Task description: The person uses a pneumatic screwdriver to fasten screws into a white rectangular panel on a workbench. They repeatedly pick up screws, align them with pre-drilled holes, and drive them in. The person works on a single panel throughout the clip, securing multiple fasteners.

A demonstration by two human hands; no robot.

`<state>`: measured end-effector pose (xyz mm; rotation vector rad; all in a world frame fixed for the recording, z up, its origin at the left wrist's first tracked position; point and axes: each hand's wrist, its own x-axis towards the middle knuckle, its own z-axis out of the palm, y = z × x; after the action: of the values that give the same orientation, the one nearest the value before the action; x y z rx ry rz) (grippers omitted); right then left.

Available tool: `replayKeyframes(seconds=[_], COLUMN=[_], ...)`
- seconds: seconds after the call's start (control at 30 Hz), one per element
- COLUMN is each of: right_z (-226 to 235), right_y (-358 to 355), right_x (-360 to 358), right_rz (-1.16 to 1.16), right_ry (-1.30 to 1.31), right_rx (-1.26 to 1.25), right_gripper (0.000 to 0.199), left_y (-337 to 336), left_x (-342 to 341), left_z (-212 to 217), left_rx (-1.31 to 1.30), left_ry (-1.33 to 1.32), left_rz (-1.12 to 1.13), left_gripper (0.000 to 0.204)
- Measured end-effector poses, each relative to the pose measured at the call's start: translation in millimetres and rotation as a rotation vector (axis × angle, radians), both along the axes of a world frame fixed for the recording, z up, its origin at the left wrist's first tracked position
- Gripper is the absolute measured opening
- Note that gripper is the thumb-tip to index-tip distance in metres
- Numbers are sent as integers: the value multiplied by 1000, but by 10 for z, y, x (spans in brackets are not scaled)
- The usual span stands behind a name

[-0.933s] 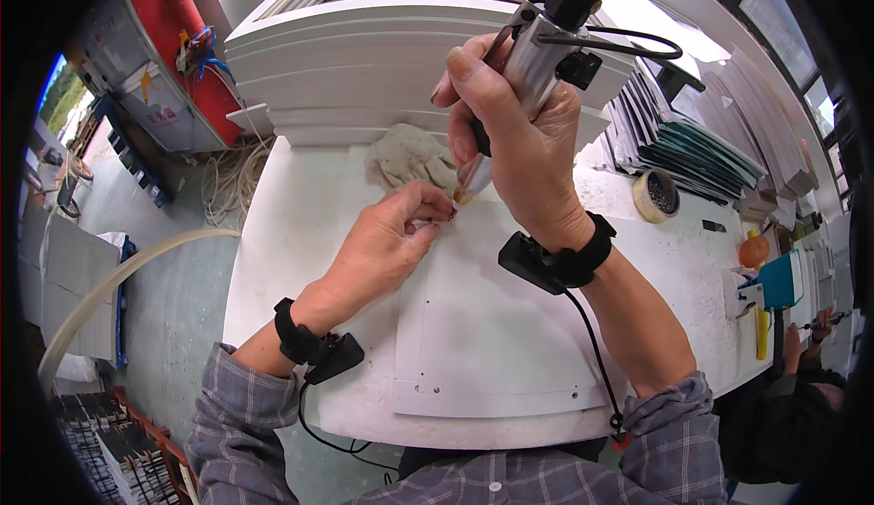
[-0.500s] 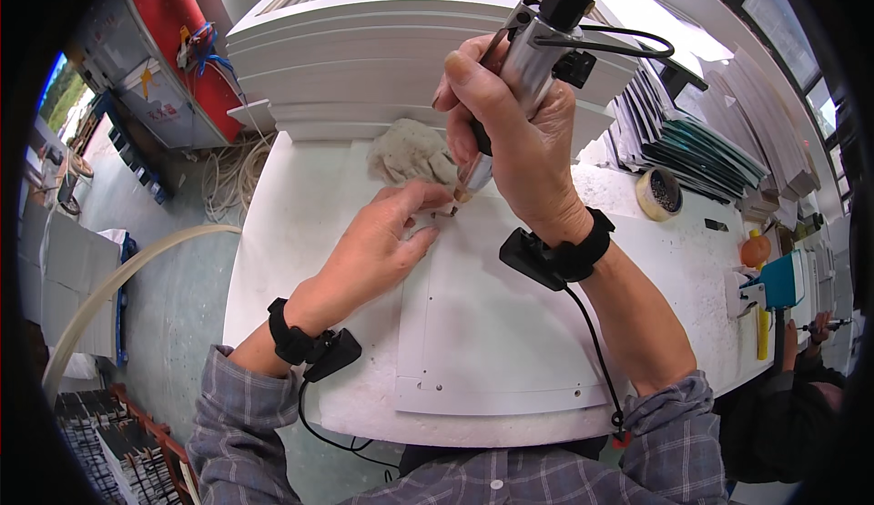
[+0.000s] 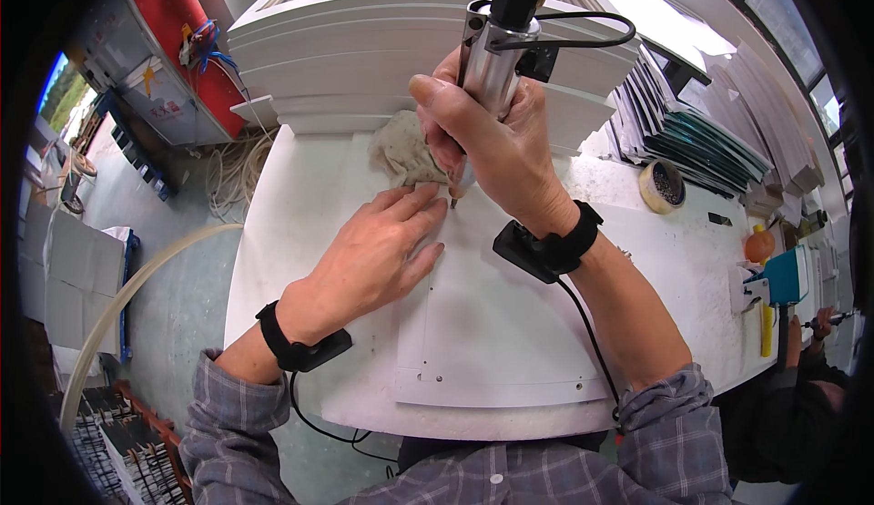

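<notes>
My right hand (image 3: 496,145) is wrapped around an upright silver-and-black power screwdriver (image 3: 492,68), with a black cable looping from its upper part. Its tip points down at the far part of a white panel (image 3: 510,323), where a small dark screw seems to sit under the bit. My left hand (image 3: 369,259) lies flat over the panel's left edge, fingers stretched out beside the tip and nothing in them. Just beyond the fingertips is a crumpled greyish cloth (image 3: 398,152). Small holes show along the panel's near and left edges.
Stacked white panels (image 3: 401,63) rise behind the work table (image 3: 282,223). To the right stand a round tub (image 3: 662,186) of small dark pieces, a pile of dark-edged sheets (image 3: 687,141) and a teal device (image 3: 785,277). Another person's hand (image 3: 822,323) shows at far right.
My left fingers have gone from a loose curl near the bit to lying flat on the panel. The screwdriver has shifted left and stands more upright, its tip slightly farther away.
</notes>
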<state>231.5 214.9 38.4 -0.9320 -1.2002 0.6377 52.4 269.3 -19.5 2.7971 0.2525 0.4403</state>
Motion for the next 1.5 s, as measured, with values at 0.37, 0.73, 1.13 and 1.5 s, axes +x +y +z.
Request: replayKeyframes(seconds=[0.37,0.73,1.13,1.5], right_z=[360,615,411,403], right_y=[-314,-1947,-2395,-2905], right_x=[203,1046,1186,1170], right_rz=[-131,-544,-521,-540], right_ry=[-51,28,122,112], right_rx=[147,236,235,186], right_gripper=[23,22,21,21], left_y=[-120,-1083,-1227,-1454], left_x=[29,1410,1886,1563], left_z=[171,181,-42,167], left_rx=[104,-159,146,-173], left_ry=[104,-3,-9,71], left_rz=[30,-229,-341,-262], left_gripper=[42,16,7,12])
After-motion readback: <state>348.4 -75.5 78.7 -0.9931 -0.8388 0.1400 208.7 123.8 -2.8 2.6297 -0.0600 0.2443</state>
